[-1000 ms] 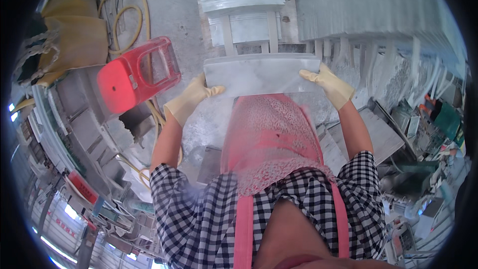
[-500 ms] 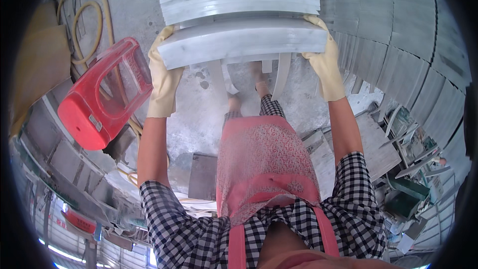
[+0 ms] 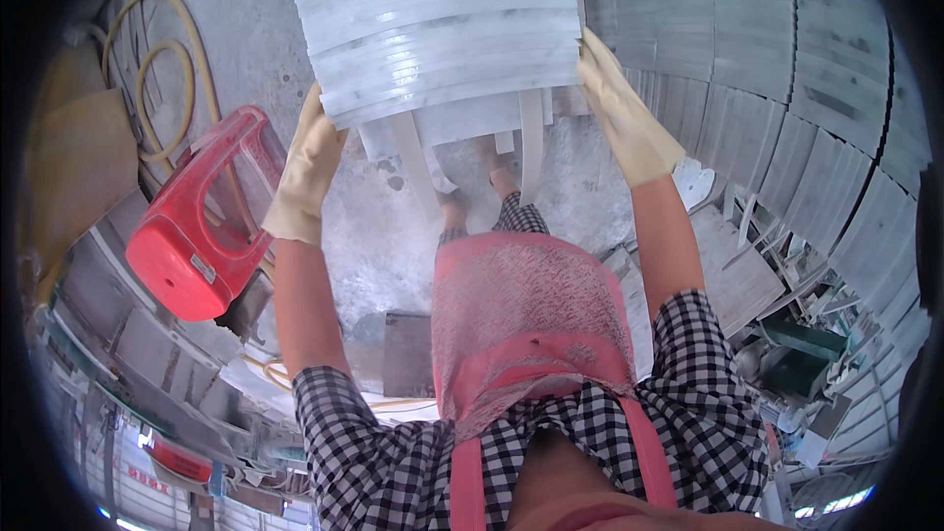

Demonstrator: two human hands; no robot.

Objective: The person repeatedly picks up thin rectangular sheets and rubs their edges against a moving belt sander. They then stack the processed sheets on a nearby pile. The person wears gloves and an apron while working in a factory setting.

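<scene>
A stack of long pale grey-white stone strips (image 3: 442,29), glossy and faintly veined, lies in front of me. The nearest strip (image 3: 452,88) now lines up with the others along the front. My left hand (image 3: 310,162), in a cream rubber glove, is against the stack's front left corner, fingers pointing forward and partly hidden by the edge. On the other side my right hand (image 3: 621,113), in a matching glove, has its fingers stretched out along the stack's right side. Neither hand visibly grips a strip. Pale legs (image 3: 531,138) show beneath the stack.
A red plastic stool (image 3: 202,221) lies tipped on the left, beside a coiled yellow hose (image 3: 187,69). Stacked grey slabs (image 3: 747,49) line the right. A dark green container (image 3: 796,369) and assorted clutter are at the lower right. Concrete floor (image 3: 364,226) surrounds my feet.
The separate strip held between both hands has moved forward against the stack. My hands have loosened from its ends. The stack appears further left in view, and the stool lower.
</scene>
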